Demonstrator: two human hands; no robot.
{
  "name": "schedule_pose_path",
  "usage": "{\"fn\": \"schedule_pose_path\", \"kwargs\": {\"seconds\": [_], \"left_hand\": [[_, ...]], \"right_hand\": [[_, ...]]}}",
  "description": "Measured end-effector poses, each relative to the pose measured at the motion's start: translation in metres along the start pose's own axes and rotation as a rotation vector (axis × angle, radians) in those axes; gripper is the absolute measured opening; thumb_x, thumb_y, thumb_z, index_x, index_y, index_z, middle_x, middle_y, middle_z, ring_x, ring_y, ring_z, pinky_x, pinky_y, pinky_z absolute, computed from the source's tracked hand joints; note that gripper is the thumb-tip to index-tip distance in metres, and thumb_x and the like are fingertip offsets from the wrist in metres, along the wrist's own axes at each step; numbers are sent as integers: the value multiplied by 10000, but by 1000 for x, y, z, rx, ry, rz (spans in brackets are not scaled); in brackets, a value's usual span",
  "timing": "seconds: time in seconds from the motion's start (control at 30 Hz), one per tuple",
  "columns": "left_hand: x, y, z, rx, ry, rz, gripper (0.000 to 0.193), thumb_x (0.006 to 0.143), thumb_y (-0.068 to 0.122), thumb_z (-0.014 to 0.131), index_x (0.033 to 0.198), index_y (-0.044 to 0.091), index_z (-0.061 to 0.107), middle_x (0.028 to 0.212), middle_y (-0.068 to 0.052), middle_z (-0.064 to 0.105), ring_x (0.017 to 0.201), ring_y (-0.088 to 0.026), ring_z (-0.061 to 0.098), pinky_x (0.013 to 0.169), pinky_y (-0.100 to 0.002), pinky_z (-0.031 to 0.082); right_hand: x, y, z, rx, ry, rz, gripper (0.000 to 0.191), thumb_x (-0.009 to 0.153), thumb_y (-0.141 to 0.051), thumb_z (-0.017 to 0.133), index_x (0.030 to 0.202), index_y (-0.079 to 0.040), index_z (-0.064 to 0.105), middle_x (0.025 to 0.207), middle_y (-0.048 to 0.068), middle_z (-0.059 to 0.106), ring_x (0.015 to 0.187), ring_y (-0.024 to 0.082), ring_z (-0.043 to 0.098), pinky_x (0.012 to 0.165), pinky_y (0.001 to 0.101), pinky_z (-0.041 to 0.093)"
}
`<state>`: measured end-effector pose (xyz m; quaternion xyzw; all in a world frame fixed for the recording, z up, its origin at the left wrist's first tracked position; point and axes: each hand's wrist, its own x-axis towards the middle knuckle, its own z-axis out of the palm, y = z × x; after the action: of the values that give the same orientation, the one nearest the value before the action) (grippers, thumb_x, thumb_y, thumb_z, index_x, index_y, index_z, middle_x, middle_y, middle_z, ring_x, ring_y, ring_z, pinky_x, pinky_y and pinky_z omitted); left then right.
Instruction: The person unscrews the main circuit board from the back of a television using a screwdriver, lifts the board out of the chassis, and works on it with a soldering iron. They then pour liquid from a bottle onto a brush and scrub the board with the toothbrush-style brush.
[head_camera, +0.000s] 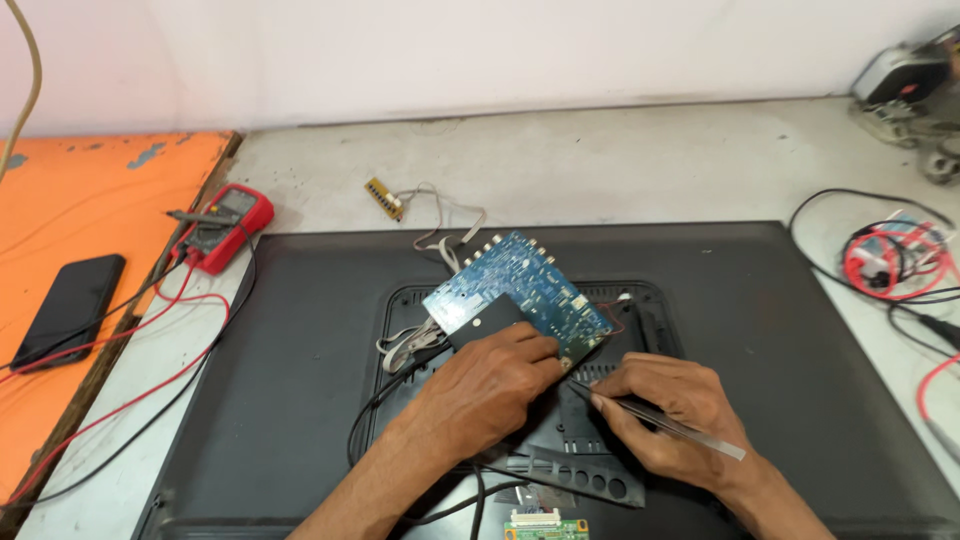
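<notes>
A blue circuit board (515, 280) lies on the back of a large black flat-screen set (300, 400) laid face down. My left hand (490, 385) presses on the board's near edge, its fingers over a black square part (483, 318). My right hand (670, 405) pinches metal tweezers (660, 420), whose tip points at the board's lower right corner, next to my left fingers. Grey and white wires (405, 345) run from the board's left side.
A red multimeter (222, 228) with red and black leads sits at the left. A black phone (70, 308) lies on the orange bench. A small yellow board (383, 198) with wires lies behind. Coiled red and black cables (890, 262) are at the right. A green board (545, 527) shows at the bottom.
</notes>
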<state>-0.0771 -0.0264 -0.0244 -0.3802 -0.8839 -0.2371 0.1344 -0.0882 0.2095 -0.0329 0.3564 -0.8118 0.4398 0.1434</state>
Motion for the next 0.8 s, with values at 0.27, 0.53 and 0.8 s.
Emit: {"fn": "schedule_pose_path", "kwargs": {"seconds": [0.27, 0.53, 0.8], "left_hand": [[-9, 13, -17, -60, 31, 8, 219, 775, -7, 634, 978, 9, 717, 1010, -113, 692, 1029, -326, 641, 891, -411, 541], [-13, 3, -4, -112, -165, -169, 375, 904, 169, 692, 1271, 93, 685, 1418, -121, 585, 1235, -351, 590, 993, -430, 506], [-88, -72, 0, 163, 116, 109, 594, 775, 347, 816, 1327, 175, 684, 1500, -74, 595, 1290, -263, 631, 1014, -403, 526]], "right_hand": [[-22, -12, -37, -308, 305, 442, 120, 832, -59, 761, 939, -26, 804, 737, 103, 717, 607, 191, 690, 542, 331, 544], [-154, -41, -130, -530, 524, 145, 180, 781, -26, 789, 947, -94, 781, 830, 39, 770, 828, 152, 737, 761, 294, 598], [-267, -120, -186, -759, 487, 466, 149, 761, -64, 724, 894, -8, 760, 752, 136, 728, 704, 253, 733, 635, 354, 554]]}}
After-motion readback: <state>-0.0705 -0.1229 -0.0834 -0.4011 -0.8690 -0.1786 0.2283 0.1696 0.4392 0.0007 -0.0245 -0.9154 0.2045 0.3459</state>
